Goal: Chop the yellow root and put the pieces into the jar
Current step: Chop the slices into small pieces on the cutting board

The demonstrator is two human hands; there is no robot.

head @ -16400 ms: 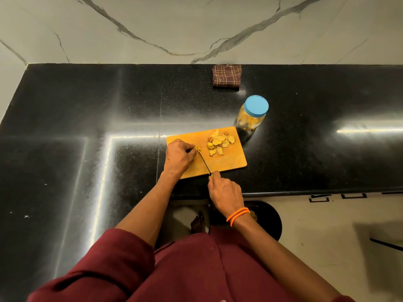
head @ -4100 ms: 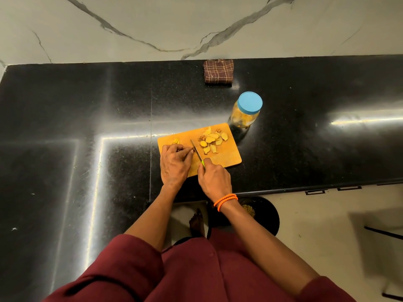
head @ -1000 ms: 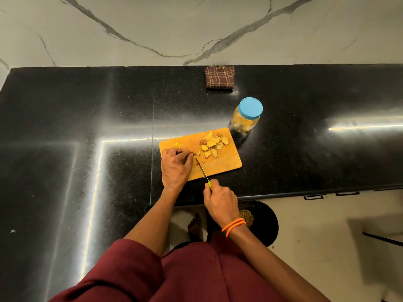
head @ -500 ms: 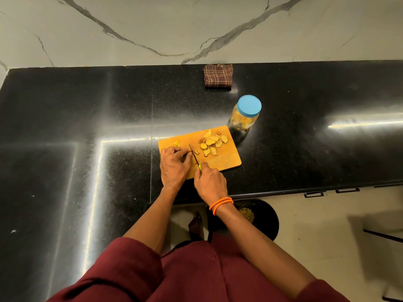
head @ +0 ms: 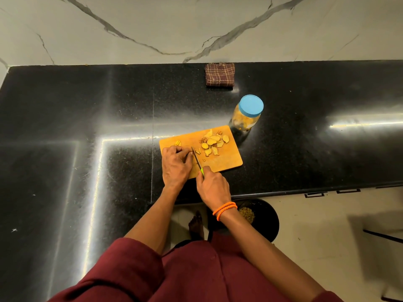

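An orange cutting board (head: 226,159) lies on the black counter. A heap of yellow root slices (head: 213,142) sits at its far right, and a small yellow piece (head: 178,143) lies at its far left. My left hand (head: 176,165) presses down on the board with curled fingers; the root under them is hidden. My right hand (head: 212,186) grips the green handle of a small knife (head: 197,160), whose blade lies right beside my left fingertips. A clear jar (head: 246,115) with a blue lid on stands just beyond the board's right corner, with yellow pieces inside.
A folded brown checked cloth (head: 220,75) lies at the back of the black counter (head: 87,127), against the marble wall. The counter's front edge runs right of my hands. Below it on the floor stands a dark bin (head: 263,219).
Over the last second my right hand pushed the knife forward up to my left fingertips; since half a second ago it has barely shifted. The left hand stayed in place.
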